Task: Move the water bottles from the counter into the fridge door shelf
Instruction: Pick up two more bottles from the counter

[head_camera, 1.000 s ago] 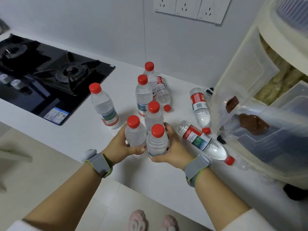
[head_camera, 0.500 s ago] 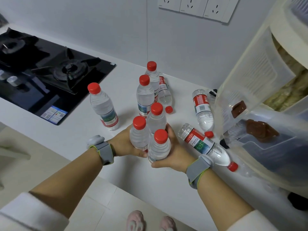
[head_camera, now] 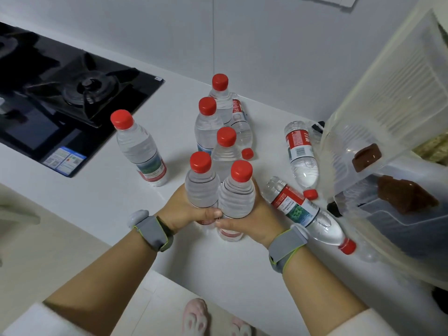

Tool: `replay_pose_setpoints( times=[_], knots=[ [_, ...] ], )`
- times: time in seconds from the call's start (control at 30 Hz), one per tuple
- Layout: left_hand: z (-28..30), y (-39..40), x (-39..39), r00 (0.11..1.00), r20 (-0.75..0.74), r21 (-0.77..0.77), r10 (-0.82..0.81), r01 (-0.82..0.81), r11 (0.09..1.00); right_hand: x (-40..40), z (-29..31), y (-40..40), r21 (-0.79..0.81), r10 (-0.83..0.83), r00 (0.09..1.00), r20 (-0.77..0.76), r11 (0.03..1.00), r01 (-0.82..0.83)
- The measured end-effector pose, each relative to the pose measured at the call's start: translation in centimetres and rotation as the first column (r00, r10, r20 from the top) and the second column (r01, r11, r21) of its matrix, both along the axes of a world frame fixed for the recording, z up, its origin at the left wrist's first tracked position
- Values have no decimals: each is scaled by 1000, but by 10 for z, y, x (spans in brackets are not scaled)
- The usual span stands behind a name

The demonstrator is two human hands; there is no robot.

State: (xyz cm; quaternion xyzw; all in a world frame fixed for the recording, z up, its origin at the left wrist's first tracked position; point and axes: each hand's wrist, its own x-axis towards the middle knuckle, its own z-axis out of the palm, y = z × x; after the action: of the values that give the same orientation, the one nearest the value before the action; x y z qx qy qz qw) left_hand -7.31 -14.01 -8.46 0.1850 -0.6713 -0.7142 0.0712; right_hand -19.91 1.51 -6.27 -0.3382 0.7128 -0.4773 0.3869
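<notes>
Two lifted bottles (head_camera: 218, 190), seven remaining.

- left hand (head_camera: 186, 212) and right hand (head_camera: 252, 219): bare, lower centre of frame.
- grey wristband with lime-green edging on each wrist; the left one carries a pale rounded module.
- white sleeves pushed up, at both bottom corners.
- pink fluffy slippers, bottom centre.

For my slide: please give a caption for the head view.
Left hand and right hand each grip one upright bottle.
</notes>
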Motion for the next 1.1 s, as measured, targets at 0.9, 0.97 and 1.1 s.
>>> replay_pose_setpoints(
  times=[0.9,0.97,1.1],
  knots=[
    [79,82,-7,984,172,543,44,-132,830,16,93,41,229,-451,866,216,886,404],
    [88,92,-7,989,148,617,3,-95,781,17,104,54,244,-498,843,204,860,448],
    [104,116,-8,992,103,680,-76,-14,733,23,125,91,256,-600,769,220,796,548]
  ],
)
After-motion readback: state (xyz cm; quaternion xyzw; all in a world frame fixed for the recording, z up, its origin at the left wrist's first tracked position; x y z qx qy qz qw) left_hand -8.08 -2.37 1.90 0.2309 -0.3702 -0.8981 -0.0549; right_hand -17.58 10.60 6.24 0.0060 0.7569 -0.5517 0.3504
